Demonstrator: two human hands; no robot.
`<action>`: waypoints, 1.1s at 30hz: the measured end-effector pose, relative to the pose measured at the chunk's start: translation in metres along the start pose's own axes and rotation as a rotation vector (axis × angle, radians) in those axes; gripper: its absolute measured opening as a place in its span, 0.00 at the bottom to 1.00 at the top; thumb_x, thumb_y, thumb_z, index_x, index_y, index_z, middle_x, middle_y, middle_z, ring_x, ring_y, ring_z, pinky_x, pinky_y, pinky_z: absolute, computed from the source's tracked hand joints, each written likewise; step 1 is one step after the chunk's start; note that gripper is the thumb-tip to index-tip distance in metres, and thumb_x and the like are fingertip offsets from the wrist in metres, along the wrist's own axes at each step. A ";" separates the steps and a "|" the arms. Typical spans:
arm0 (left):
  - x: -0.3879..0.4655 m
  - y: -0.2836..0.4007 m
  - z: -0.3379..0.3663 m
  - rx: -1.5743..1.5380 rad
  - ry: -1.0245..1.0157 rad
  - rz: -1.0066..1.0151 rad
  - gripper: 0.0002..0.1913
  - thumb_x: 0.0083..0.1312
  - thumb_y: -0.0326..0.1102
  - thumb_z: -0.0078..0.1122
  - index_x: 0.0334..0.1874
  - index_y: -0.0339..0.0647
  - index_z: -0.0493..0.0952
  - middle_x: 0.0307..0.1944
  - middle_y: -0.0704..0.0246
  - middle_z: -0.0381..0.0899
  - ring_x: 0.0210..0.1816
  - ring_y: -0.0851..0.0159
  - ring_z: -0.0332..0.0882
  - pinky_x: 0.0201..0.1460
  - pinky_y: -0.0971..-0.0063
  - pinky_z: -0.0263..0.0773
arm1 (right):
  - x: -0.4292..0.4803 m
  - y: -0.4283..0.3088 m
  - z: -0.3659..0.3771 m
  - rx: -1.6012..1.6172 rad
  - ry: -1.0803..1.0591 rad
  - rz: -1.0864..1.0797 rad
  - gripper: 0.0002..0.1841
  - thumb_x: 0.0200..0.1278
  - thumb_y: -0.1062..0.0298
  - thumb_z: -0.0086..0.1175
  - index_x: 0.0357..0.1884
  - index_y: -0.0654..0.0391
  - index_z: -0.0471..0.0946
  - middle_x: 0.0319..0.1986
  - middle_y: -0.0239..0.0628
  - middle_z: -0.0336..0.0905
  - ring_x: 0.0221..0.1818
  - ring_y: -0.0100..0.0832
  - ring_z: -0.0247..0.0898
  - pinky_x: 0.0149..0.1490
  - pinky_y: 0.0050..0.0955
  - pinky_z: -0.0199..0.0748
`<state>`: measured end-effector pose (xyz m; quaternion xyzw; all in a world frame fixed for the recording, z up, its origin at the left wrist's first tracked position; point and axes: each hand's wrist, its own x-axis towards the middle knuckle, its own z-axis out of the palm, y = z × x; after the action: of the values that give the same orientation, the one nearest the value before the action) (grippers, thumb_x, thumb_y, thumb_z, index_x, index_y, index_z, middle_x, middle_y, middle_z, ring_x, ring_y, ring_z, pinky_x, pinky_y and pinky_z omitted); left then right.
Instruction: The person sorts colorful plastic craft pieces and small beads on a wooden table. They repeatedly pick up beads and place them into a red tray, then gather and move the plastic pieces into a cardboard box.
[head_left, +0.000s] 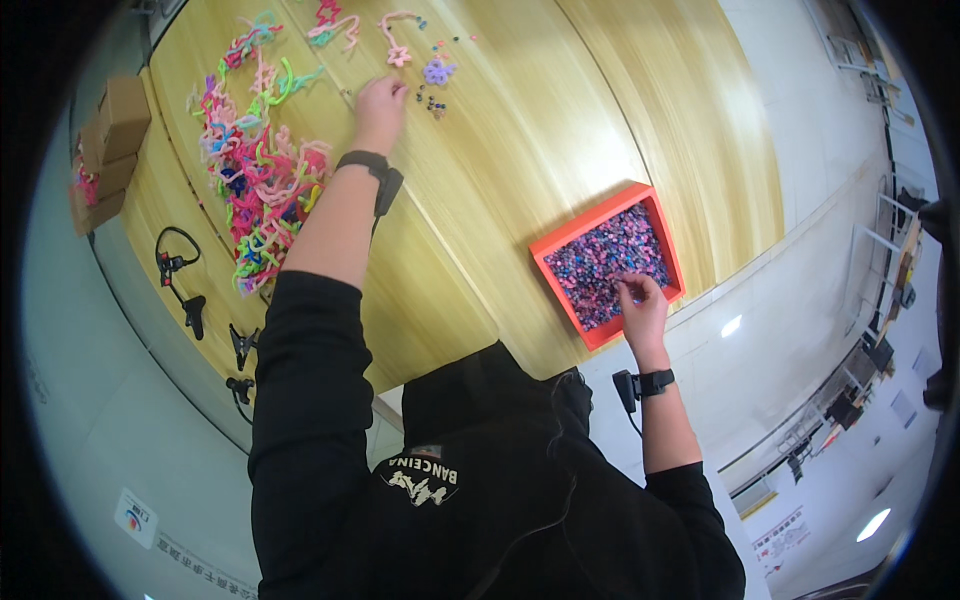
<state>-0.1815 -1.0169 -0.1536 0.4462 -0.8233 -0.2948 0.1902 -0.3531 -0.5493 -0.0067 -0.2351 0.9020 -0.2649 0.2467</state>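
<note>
My left hand (381, 112) rests low over the wooden table, fingers curled, between the pile of pipe-cleaner pieces (262, 180) and a few loose beads (435, 107). Whether it holds anything is too small to tell. Just beyond it lie a purple pipe-cleaner flower (439, 72) and a pink pipe-cleaner flower with a long stem (398, 55). My right hand (643, 300) is over the near right part of an orange-red tray (546, 246) full of small pink, blue and purple beads (607, 262). Its thumb and index finger are bent towards each other; a bead between them cannot be made out.
More pipe-cleaner shapes (328, 30) lie at the table's far left. Black clips (241, 346) and a clip with a cable loop (172, 262) lie along the left edge. Cardboard boxes (124, 120) stand beyond that edge. Seams cross the table top (525, 112).
</note>
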 end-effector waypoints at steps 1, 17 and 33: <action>-0.003 0.006 -0.004 0.013 -0.042 -0.068 0.09 0.64 0.33 0.65 0.39 0.34 0.84 0.35 0.55 0.86 0.36 0.54 0.85 0.42 0.64 0.78 | -0.002 0.007 -0.001 0.037 -0.005 0.018 0.06 0.62 0.75 0.64 0.40 0.62 0.82 0.33 0.38 0.84 0.32 0.28 0.78 0.39 0.26 0.74; -0.273 0.252 0.062 -0.401 -0.654 0.444 0.07 0.63 0.26 0.54 0.41 0.41 0.80 0.38 0.61 0.78 0.45 0.51 0.78 0.48 0.60 0.75 | 0.013 0.008 -0.024 -0.059 -0.032 -0.153 0.07 0.62 0.72 0.63 0.41 0.61 0.81 0.34 0.42 0.81 0.31 0.36 0.76 0.38 0.32 0.74; 0.028 -0.003 -0.084 0.412 -0.301 0.088 0.18 0.60 0.34 0.66 0.52 0.39 0.79 0.47 0.53 0.82 0.52 0.47 0.80 0.56 0.57 0.76 | 0.015 -0.062 0.034 0.111 -0.206 -0.126 0.06 0.64 0.75 0.61 0.42 0.62 0.81 0.30 0.36 0.76 0.28 0.25 0.71 0.35 0.25 0.70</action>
<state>-0.1465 -1.0686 -0.0907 0.3904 -0.9037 -0.1752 -0.0165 -0.3267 -0.6165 0.0002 -0.3033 0.8394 -0.3038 0.3335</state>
